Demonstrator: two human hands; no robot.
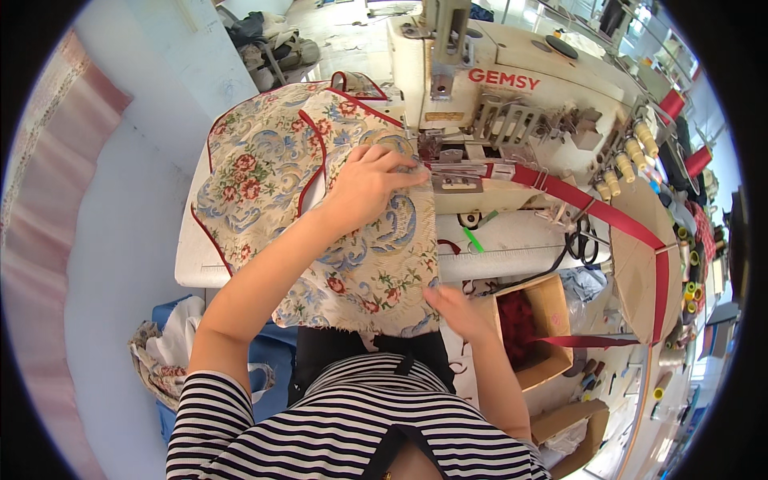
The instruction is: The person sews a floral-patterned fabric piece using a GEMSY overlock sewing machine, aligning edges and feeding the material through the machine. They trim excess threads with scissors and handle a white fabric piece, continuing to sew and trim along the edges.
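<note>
A cream floral tapestry fabric [368,276], patterned with red roses and blue scrolls, lies over the white machine table and hangs down toward my lap. Dark red binding trims the curved edges of its far left part. My left hand [372,186] rests on top of it, fingers stretched toward the sewing machine's presser foot [430,146]. Lower down, my right hand [458,310] has the fabric's right edge at the thumb, with the other fingers partly hidden. Dark red binding tape [592,206] runs from the right into a metal guide [472,170] beside the foot.
The cream sewing machine [544,68] stands at the far side. Black scissors [582,242] and a green-handled tool [474,240] lie right of the fabric. Below them is a cardboard box [556,308] of red tape. Several thread spools [624,164] stand at right. A blue bin [268,352] holds cloth.
</note>
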